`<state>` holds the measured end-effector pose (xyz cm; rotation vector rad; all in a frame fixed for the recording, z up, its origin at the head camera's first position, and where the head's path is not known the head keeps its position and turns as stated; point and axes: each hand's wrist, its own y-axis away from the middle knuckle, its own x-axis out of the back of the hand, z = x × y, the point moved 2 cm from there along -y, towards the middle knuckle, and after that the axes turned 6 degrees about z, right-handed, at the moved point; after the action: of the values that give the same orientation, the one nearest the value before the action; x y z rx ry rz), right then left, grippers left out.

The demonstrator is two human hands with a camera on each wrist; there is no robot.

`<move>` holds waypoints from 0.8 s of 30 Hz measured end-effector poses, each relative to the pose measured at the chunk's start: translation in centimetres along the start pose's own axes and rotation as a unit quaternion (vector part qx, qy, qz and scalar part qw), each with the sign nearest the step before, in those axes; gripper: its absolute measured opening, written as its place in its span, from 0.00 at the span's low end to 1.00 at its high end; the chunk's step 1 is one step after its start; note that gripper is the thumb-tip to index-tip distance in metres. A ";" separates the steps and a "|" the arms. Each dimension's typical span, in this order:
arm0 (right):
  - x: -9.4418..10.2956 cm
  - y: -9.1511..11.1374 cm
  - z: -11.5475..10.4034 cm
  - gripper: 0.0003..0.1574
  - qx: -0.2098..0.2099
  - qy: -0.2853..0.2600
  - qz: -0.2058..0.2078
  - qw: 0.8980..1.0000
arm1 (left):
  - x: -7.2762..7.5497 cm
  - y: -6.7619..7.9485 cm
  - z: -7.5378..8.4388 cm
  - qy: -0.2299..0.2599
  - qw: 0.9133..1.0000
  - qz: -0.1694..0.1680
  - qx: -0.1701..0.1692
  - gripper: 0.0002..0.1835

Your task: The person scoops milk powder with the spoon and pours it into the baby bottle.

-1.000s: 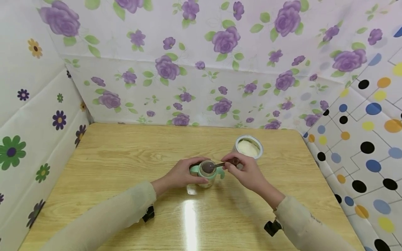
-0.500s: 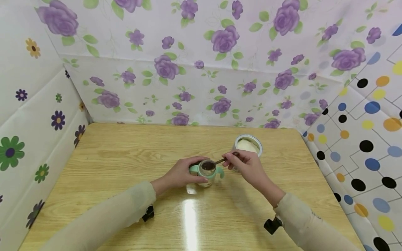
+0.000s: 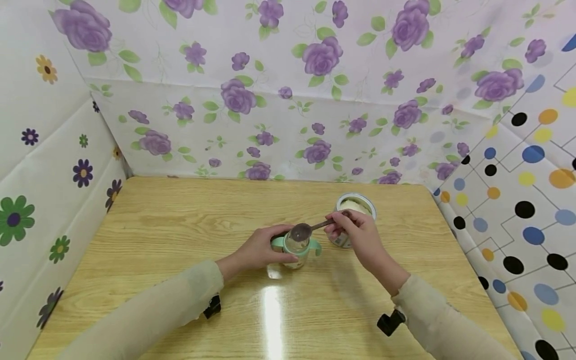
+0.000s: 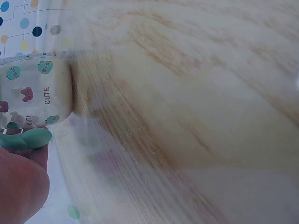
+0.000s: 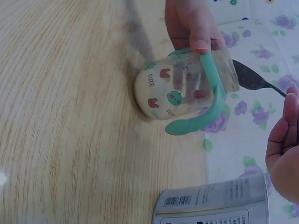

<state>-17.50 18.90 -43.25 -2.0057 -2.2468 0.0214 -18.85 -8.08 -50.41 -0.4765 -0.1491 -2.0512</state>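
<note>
My left hand (image 3: 258, 248) grips a clear baby bottle (image 3: 298, 259) with a mint-green collar and two side handles. The bottle stands upright on the table, uncapped, with small printed figures and the word CUTE on its wall. Pale contents show low inside it in the right wrist view. My right hand (image 3: 360, 240) pinches the handle of a dark metal spoon (image 5: 250, 77), whose bowl hangs right over the bottle's mouth. In the left wrist view, the bottle (image 4: 37, 91) and a green handle (image 4: 28, 138) appear beside part of the left hand (image 4: 21, 186).
Behind the right hand stands an opened can (image 3: 340, 241) holding pale powder, partly covered by that hand. Its printed side, with a barcode (image 5: 177, 201), shows in the right wrist view. Patterned cloth (image 3: 279, 135) hangs along the back and both sides of the wooden table (image 3: 180, 210).
The spoon's bowl first tipped down into the bottle's mouth, then came up over the rim. My right hand rose slightly with it; the left hand and bottle stayed put.
</note>
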 end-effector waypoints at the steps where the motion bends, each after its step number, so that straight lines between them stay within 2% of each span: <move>1: 0.3 0.0 0.0 0.24 -0.009 -0.015 0.005 1.000 | 0.0 0.0 0.0 0.001 1.000 -0.002 0.000 0.39; 7: 2.8 0.2 -0.2 0.21 -0.032 -0.119 0.029 0.992 | -0.1 -0.1 -0.2 -0.002 1.000 -0.004 -0.006 0.40; 10: 4.4 0.2 -0.5 0.17 -0.024 -0.152 0.044 0.987 | -0.1 -0.2 -0.3 -0.003 1.000 -0.003 -0.005 0.40; 14: 6.5 0.0 -1.0 0.17 -0.008 -0.177 0.065 0.982 | 0.0 -0.1 -0.2 -0.001 1.000 -0.005 -0.002 0.40; 18: 8.2 -0.2 -1.1 0.19 0.014 -0.157 0.087 0.984 | 0.0 -0.1 -0.1 -0.003 1.000 -0.005 -0.007 0.40; 24: 10.3 -0.6 0.0 0.20 0.043 -0.063 0.125 0.989 | 0.0 -0.1 0.0 -0.007 1.000 -0.004 -0.014 0.38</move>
<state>-19.24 28.99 -42.33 -2.2829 -2.0061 0.2728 -18.92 -8.07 -50.37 -0.5086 -0.1318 -2.0600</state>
